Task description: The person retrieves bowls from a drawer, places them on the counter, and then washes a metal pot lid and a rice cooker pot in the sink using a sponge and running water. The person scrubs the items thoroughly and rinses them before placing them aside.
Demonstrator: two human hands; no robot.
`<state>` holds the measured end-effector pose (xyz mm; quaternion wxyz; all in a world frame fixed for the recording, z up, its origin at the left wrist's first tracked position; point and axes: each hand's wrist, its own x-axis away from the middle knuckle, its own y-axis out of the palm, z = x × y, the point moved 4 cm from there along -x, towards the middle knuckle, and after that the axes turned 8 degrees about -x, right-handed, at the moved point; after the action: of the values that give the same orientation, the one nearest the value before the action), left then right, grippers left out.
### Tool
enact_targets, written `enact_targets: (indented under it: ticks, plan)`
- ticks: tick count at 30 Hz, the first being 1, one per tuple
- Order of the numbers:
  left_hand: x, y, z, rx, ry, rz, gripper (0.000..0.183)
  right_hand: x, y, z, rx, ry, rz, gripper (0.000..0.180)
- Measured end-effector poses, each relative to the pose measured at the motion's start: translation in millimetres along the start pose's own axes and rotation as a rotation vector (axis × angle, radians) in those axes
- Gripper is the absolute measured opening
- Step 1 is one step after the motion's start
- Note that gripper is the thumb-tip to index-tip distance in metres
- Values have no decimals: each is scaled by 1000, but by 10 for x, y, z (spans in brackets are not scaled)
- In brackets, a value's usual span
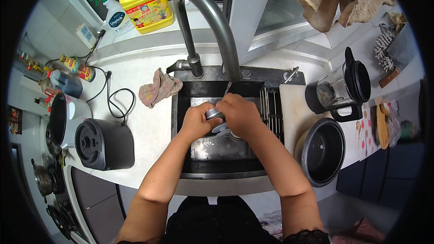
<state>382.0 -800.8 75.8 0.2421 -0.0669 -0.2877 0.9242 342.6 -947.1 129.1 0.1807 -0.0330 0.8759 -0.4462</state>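
Over the sink [222, 175], my left hand [199, 122] grips a small round metal part [213, 113] between thumb and fingers. My right hand [239, 112] closes on the same part from the other side, its fingers partly hiding it. A pale disc-like portion [222, 129] shows just below; whether it is one piece with the metal is hidden. Water [228, 88] runs from the curved metal faucet [224, 37] down beside my right fingers. The drain [235, 136] is partly covered by my right hand.
A metal rack [271, 108] and a cutting board [292, 108] lie at the sink's right. Beyond stand a blender jar [334, 91] and a tilted dark inner pot [325, 152]. Left are a crumpled cloth [159, 89], a black appliance base [115, 145] and its cord [113, 108].
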Motion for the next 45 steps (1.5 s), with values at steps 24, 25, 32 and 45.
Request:
enact_targets:
  ticks: [24, 25, 32, 45]
  plan:
    - [123, -7, 56, 980, -537, -224, 28, 87, -257, 889, -559, 427, 439, 28]
    - [150, 17, 69, 1019, -540, -204, 31, 128, -238, 886, -584, 512, 525, 29]
    - [415, 183, -119, 1029, -580, -88, 46, 229, 479, -40, -445, 240, 324, 36]
    - [724, 361, -373, 971, -478, -99, 48, 318, 834, -462, -559, 314, 190, 58]
